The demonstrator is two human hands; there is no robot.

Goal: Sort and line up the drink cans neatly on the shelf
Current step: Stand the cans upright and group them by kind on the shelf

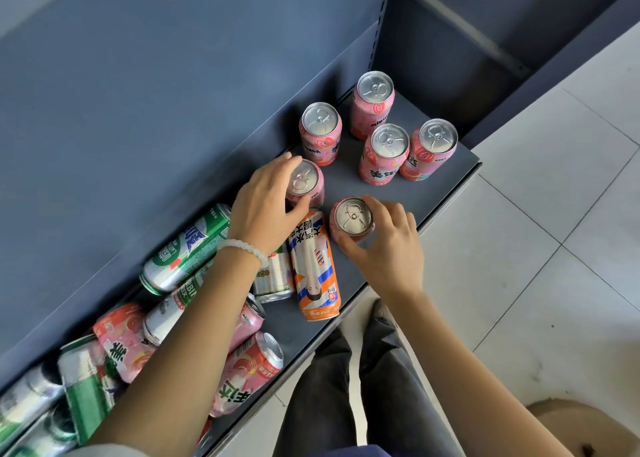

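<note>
Right now L hand (265, 211) and R hand (388, 245) each have fingers wrapped round an upright pink can (306, 185), (351, 219) on the shelf (349, 183). Four more pink cans (384, 153) stand behind. Orange can (313, 266) lies between the wrists, w/ a toppled heap (166, 304) left.

A dark grey shelf (349, 183) carries six upright pink cans (389, 152) at its end — beside them an orange can (313, 266) and green cans (187, 249) lie toppled.

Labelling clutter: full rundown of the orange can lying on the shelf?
The orange can is a tall slim metal-looking can, printed orange, white and blue with a cartoon figure and lettering. It lies on its side on the grey shelf, between both arms, against a silver-green lying can. Neither hand holds it.
</note>
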